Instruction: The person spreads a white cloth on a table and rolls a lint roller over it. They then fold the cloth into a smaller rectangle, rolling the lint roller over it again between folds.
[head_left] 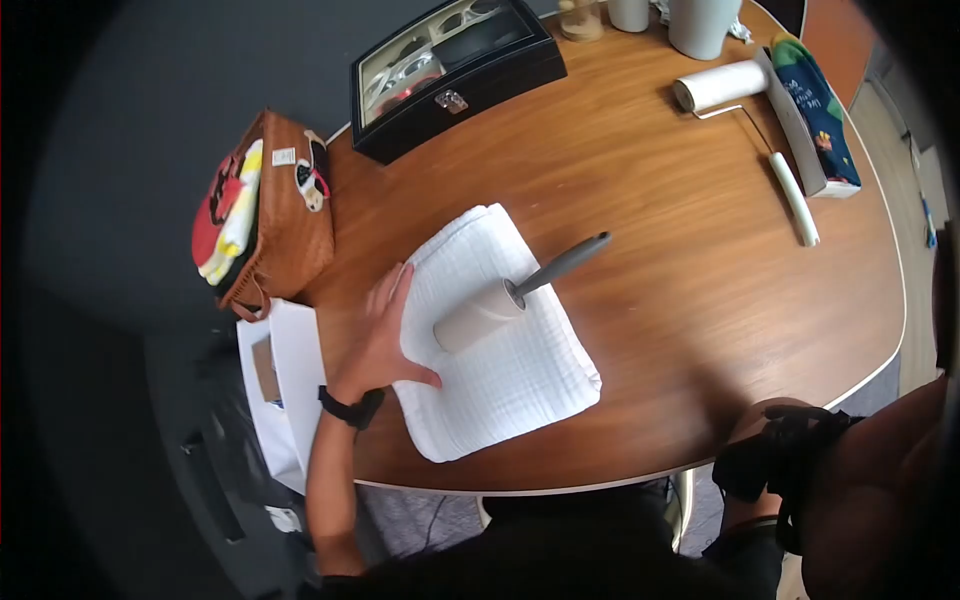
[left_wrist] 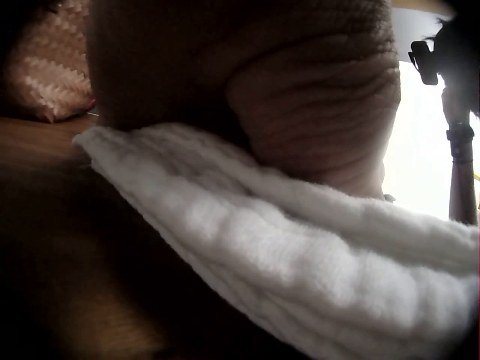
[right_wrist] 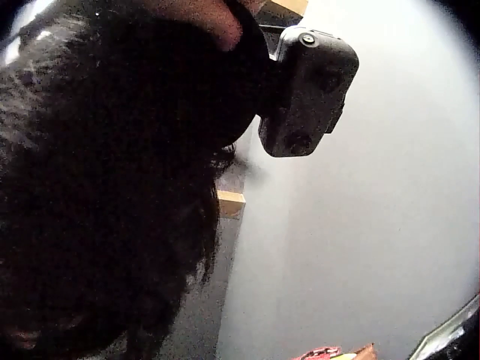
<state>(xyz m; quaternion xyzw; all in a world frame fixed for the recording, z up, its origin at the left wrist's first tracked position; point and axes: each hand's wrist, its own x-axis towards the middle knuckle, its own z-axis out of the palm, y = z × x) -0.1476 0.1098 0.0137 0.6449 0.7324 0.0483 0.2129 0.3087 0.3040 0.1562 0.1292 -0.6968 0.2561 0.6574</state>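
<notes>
On the table in the head view lies a folded white cloth [head_left: 510, 385] with a crinkled weave. A lint roller [head_left: 478, 316] rests on it, its grey handle angled toward the far right over the cloth's edge. My left hand [head_left: 378, 335] sits at the cloth's left side, fingers stretched away from me and thumb on the cloth. From the left wrist, its palm [left_wrist: 315, 112] shows close over the cloth's layered edge [left_wrist: 262, 240]. My right hand [left_wrist: 453, 105] is raised beside my head, a dark, small shape there. Its fingers are hidden.
A black glasses case [head_left: 500, 75] with a clear lid stands at the back. Left are a brown bag [head_left: 290, 225] holding clothes and a white box [head_left: 300, 385]. At far right lie a wire-framed roller [head_left: 730, 85] and packaged socks [head_left: 815, 110]. Cups [head_left: 697, 28] stand behind.
</notes>
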